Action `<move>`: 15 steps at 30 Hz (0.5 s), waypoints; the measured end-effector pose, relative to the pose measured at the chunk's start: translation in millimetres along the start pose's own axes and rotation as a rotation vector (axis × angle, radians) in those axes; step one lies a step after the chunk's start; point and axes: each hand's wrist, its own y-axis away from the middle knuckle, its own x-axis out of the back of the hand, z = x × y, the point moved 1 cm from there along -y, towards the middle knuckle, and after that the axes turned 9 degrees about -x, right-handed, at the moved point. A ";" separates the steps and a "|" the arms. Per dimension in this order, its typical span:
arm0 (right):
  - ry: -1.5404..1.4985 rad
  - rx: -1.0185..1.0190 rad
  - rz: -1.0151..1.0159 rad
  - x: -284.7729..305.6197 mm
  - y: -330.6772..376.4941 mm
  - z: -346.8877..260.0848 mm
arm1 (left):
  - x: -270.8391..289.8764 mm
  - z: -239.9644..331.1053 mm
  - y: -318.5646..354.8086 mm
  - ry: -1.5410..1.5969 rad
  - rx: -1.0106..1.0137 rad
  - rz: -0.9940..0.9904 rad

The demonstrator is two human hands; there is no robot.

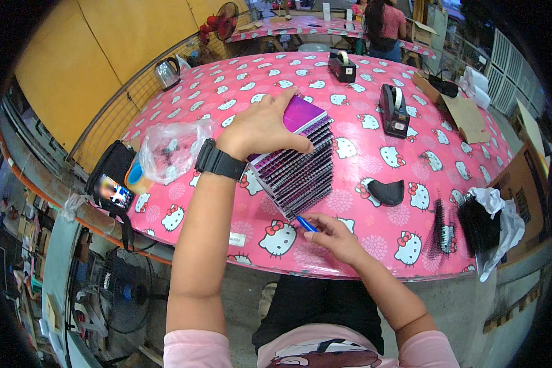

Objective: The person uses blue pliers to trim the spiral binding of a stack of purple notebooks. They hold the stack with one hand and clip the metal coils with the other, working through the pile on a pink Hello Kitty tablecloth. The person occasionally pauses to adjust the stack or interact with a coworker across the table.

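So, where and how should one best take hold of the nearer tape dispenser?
The nearer tape dispenser is probably best gripped across the middle of its black body, coming from above: it stands upright, its shape is long and narrow, and both long sides are free.

The surface (pixel 362 168) gleams like smooth plastic sheeting. The notebook cover (pixel 303 115) looks glossy, the pen (pixel 306 224) smooth plastic. By the left edge I see a crinkled, filmy plastic bag (pixel 173 153); at the far left corner, a shiny metal kettle (pixel 167 74); near the right edge, matt cardboard (pixel 467 118).
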 end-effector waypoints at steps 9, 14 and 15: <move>0.814 0.481 0.356 -1.3 9.1 -12.6 | 0.9 -1.4 2.3 -0.028 -0.009 -0.006; 0.746 0.462 0.313 0.2 6.6 -3.6 | -1.4 -3.8 -1.0 -0.015 0.012 -0.018; 0.610 0.424 0.246 1.9 3.3 1.7 | -1.0 -4.1 -1.8 -0.026 0.004 -0.002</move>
